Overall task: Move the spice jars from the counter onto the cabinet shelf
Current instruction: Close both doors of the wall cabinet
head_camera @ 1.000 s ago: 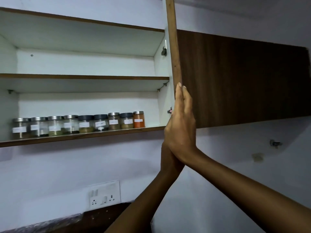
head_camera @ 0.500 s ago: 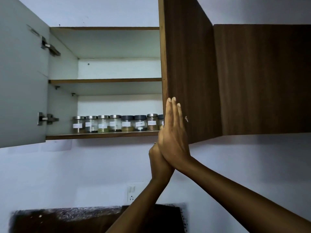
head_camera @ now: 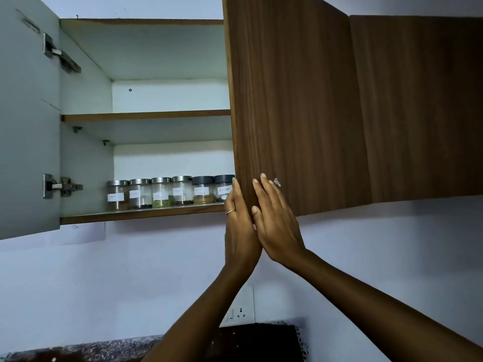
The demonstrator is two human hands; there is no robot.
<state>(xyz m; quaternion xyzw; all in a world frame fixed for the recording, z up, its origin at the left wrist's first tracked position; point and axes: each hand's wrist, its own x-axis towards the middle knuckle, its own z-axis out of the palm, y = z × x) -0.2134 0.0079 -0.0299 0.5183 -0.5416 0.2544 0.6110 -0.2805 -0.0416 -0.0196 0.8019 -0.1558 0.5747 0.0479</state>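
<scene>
Several glass spice jars (head_camera: 162, 192) with metal or dark lids and white labels stand in a row on the bottom cabinet shelf (head_camera: 141, 214). The right end of the row is hidden behind the brown wooden cabinet door (head_camera: 295, 100), which is swung partway across the opening. My left hand (head_camera: 239, 231), with a ring on one finger, lies with straight fingers along the door's free edge at its lower corner. My right hand (head_camera: 277, 220) rests flat on the door's outer face just beside it. Neither hand holds a jar.
The left cabinet door (head_camera: 28, 126) stands wide open, its grey inner side and hinges showing. The upper shelf (head_camera: 146, 114) holds nothing. A closed brown cabinet (head_camera: 418, 100) continues to the right. Below are a wall socket (head_camera: 241, 307) and the dark speckled counter (head_camera: 91, 348).
The right door has swung further over the opening, covering more jars at the right end. Both hands stayed at its lower corner, and the view shifted so the left door came in.
</scene>
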